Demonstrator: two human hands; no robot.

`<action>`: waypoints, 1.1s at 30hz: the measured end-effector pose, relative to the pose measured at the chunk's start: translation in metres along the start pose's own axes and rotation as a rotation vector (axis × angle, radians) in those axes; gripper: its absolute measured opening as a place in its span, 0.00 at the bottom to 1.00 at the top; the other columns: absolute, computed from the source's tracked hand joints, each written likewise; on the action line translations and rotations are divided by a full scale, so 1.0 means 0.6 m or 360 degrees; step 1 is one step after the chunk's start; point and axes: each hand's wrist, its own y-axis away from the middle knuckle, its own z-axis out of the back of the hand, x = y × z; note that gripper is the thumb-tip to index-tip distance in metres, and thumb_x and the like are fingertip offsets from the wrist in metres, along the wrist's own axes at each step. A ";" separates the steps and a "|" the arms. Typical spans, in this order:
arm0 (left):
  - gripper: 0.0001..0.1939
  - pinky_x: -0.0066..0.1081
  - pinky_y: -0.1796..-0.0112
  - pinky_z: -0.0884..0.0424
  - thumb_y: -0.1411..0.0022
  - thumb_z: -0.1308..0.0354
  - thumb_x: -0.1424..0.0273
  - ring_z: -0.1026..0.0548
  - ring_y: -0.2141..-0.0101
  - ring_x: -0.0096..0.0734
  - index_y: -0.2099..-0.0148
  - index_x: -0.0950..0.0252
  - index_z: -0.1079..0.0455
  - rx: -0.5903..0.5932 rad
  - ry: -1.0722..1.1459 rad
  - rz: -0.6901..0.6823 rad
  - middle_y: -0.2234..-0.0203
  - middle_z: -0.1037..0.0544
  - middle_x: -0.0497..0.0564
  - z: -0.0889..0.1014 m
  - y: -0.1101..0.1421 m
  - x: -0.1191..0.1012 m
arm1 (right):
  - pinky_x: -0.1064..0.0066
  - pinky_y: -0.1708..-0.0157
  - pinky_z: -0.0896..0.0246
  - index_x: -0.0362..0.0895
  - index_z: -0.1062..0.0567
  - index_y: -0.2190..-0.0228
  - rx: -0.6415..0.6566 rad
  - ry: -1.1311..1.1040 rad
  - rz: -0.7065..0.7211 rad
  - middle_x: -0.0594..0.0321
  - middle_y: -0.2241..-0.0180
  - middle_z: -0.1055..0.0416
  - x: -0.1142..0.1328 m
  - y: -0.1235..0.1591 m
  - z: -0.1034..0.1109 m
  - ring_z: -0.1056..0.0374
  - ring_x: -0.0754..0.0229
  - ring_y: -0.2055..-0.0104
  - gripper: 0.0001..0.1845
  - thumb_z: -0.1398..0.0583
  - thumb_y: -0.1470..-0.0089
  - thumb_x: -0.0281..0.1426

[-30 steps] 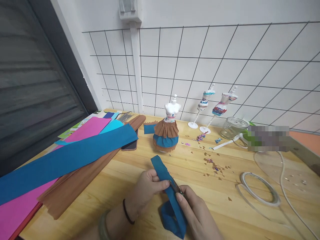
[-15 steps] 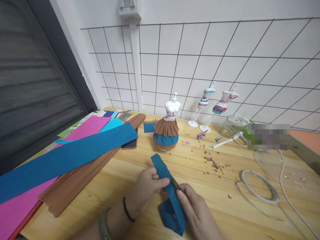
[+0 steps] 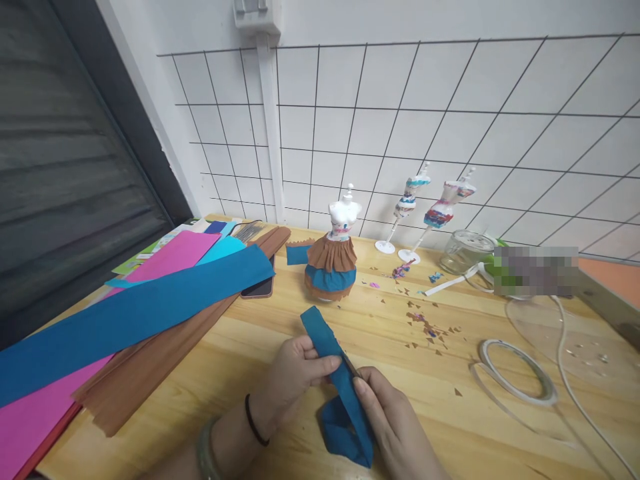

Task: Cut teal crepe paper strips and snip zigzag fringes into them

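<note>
My left hand [image 3: 296,365] is closed, pinching a long blue crepe paper strip [image 3: 320,331] between thumb and fingers. The strip's far end points away from me, and its near end folds into a loop close to the table. Scissors [image 3: 351,365] are in my closed right hand [image 3: 389,408], their dark blades lying along the strip's right edge; fingers hide the handles. Beyond the strip stands a small white dress form [image 3: 344,219] wearing a ruffled brown and blue paper skirt [image 3: 331,280].
At left, a blue crepe paper sheet [image 3: 135,317] lies over pink and brown paper, beside a phone [image 3: 257,287]. Two more small dress forms [image 3: 413,200] stand by the wall. To the right are paper scraps [image 3: 430,327], a glass jar [image 3: 467,252] and a tape roll [image 3: 517,373].
My hands, the strip and the scissors hold almost the same position. The whole view has shifted very slightly.
</note>
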 end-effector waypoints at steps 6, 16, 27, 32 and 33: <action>0.13 0.26 0.69 0.33 0.60 0.32 0.69 0.27 0.74 0.27 0.70 0.69 0.28 -0.0041 -0.0053 0.0002 0.75 0.23 0.50 -0.002 0.002 -0.002 | 0.74 0.78 0.44 0.46 0.35 0.75 -0.0137 -0.0104 0.0013 0.67 0.80 0.36 -0.001 0.001 -0.008 0.39 0.62 0.77 0.19 0.54 0.43 0.45; 0.13 0.28 0.66 0.32 0.57 0.34 0.69 0.26 0.70 0.31 0.67 0.69 0.26 0.0031 -0.0201 -0.0145 0.71 0.21 0.53 0.001 0.000 0.000 | 0.73 0.71 0.41 0.46 0.35 0.70 0.0036 -0.0031 0.0000 0.65 0.75 0.33 0.002 0.000 0.005 0.36 0.61 0.73 0.16 0.55 0.42 0.43; 0.12 0.29 0.65 0.31 0.55 0.36 0.68 0.25 0.67 0.35 0.66 0.69 0.26 0.0170 -0.0286 -0.0160 0.71 0.21 0.54 0.002 -0.001 0.006 | 0.73 0.71 0.41 0.46 0.35 0.70 0.0002 0.0001 0.0034 0.65 0.74 0.32 0.004 0.000 0.006 0.37 0.60 0.72 0.17 0.55 0.42 0.43; 0.11 0.28 0.66 0.31 0.55 0.35 0.69 0.25 0.68 0.34 0.67 0.68 0.26 0.0162 -0.0272 -0.0138 0.70 0.21 0.53 0.002 -0.001 0.008 | 0.73 0.71 0.42 0.46 0.35 0.71 -0.0011 -0.0011 0.0046 0.65 0.75 0.33 0.006 -0.001 0.006 0.37 0.60 0.73 0.16 0.55 0.42 0.42; 0.11 0.28 0.66 0.32 0.55 0.35 0.70 0.25 0.69 0.33 0.67 0.68 0.26 0.0159 -0.0266 -0.0137 0.70 0.21 0.53 0.002 -0.001 0.007 | 0.73 0.71 0.42 0.46 0.35 0.71 -0.0011 -0.0019 0.0053 0.65 0.75 0.33 0.006 -0.001 0.006 0.37 0.60 0.73 0.16 0.55 0.42 0.42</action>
